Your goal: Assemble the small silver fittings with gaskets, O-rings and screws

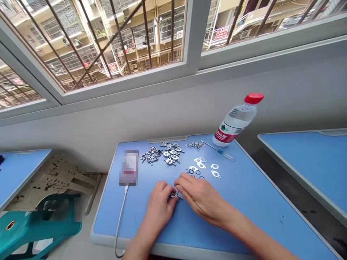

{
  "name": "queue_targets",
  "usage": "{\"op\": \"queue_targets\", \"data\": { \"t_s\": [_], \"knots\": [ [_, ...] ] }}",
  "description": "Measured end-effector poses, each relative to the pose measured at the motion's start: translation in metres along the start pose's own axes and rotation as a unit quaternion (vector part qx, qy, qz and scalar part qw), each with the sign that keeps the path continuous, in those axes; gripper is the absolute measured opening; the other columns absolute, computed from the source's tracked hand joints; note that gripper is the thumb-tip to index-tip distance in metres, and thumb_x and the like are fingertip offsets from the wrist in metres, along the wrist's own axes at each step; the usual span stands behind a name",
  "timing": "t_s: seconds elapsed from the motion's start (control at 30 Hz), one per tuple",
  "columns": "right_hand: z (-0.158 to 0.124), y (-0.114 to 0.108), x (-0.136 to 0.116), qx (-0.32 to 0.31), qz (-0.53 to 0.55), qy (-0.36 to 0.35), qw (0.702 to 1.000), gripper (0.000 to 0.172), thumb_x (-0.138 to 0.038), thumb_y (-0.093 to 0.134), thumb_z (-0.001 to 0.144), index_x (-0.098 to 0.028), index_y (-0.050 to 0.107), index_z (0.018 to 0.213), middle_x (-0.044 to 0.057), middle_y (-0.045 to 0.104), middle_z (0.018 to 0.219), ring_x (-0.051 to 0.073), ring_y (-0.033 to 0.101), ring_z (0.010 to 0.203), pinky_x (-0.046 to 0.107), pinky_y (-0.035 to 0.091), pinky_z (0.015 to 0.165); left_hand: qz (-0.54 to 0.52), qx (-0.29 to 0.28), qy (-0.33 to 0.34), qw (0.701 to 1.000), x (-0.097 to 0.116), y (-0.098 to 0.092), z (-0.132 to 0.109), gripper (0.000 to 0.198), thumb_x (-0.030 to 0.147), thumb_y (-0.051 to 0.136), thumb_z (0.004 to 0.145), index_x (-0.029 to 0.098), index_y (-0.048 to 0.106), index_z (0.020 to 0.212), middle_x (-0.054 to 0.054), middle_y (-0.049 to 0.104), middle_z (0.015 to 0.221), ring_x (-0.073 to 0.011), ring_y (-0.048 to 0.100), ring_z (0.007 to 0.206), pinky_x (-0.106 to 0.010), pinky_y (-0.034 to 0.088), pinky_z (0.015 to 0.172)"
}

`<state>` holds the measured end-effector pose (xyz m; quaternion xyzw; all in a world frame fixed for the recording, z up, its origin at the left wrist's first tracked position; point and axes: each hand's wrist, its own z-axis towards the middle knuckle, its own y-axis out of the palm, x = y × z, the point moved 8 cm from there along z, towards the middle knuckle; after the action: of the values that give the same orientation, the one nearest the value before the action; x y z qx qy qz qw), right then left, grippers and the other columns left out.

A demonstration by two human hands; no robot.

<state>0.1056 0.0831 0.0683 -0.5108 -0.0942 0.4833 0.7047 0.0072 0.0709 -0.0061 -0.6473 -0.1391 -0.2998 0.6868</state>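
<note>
The left hand (159, 206) and right hand (200, 196) were closed in together, their fingertips pinching a small metal fitting (175, 195) over the blue desk (114, 216). A white charging cable (121, 216) ran at 9 o'clock from the hands to a blurred phone (129, 168) at 11 o'clock. Rubber O-rings (195, 172) and flat metal gaskets (215, 172) lay at 1 o'clock. At 12 o'clock sat clustered metal fittings (170, 153), with small screws (194, 145) just beyond. A slim screwdriver (217, 150) and a red-capped water bottle (235, 121) lay further out at 1 o'clock, below a barred window (121, 43).
</note>
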Motion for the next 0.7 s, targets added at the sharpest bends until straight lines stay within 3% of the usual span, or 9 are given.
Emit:
{"op": "queue_targets", "data": {
  "t_s": [0.2,0.3,0.43,0.6,0.7],
  "knots": [
    [-0.005,-0.001,0.007,0.101,-0.016,0.012,0.995,0.046,-0.029,0.039,0.102,-0.019,0.051,0.059,-0.002,0.049,0.054,0.011,0.039,0.046,0.026,0.026,0.049,-0.001,0.011,0.019,1.0,0.002,-0.001,0.001,0.016,0.007,0.054,0.088,0.02,0.054,0.078,-0.002,0.055,0.081,-0.0192,0.053,0.079,-0.028,0.041,0.067],
    [-0.005,0.002,0.02,0.107,0.01,0.058,0.993,0.042,-0.024,0.042,0.1,-0.019,0.049,0.059,-0.003,0.047,0.052,0.01,0.039,0.046,0.026,0.026,0.049,0.001,0.002,0.016,1.0,0.003,-0.001,0.002,0.013,0.008,0.058,0.085,0.02,0.056,0.082,-0.002,0.057,0.083,-0.0198,0.055,0.082,-0.029,0.042,0.07],
    [-0.002,0.001,0.021,0.056,0.034,0.042,0.997,0.032,-0.021,0.036,0.101,-0.018,0.057,0.076,0.0,0.057,0.062,0.012,0.049,0.054,0.025,0.031,0.053,0.0,-0.005,0.008,1.0,0.005,-0.003,0.002,0.014,0.007,0.062,0.084,0.02,0.057,0.083,-0.002,0.058,0.085,-0.0204,0.055,0.084,-0.03,0.042,0.071],
    [-0.005,0.001,0.019,-0.084,0.038,0.054,0.994,0.024,-0.018,0.034,0.098,-0.017,0.058,0.096,0.006,0.064,0.085,0.018,0.059,0.068,0.029,0.041,0.062,-0.008,-0.008,0.005,1.0,0.006,-0.004,0.002,0.013,0.008,0.06,0.085,0.021,0.058,0.085,-0.002,0.059,0.086,-0.0207,0.056,0.085,-0.03,0.043,0.071],
    [-0.009,0.003,0.025,-0.104,0.052,0.069,0.991,0.029,-0.009,0.033,0.094,-0.014,0.054,0.112,0.01,0.065,0.098,0.02,0.063,0.079,0.031,0.046,0.067,-0.012,-0.012,0.004,1.0,0.005,-0.003,0.003,0.012,0.009,0.06,0.085,0.021,0.059,0.086,-0.002,0.06,0.087,-0.0205,0.056,0.086,-0.031,0.044,0.073]
  ]
}}
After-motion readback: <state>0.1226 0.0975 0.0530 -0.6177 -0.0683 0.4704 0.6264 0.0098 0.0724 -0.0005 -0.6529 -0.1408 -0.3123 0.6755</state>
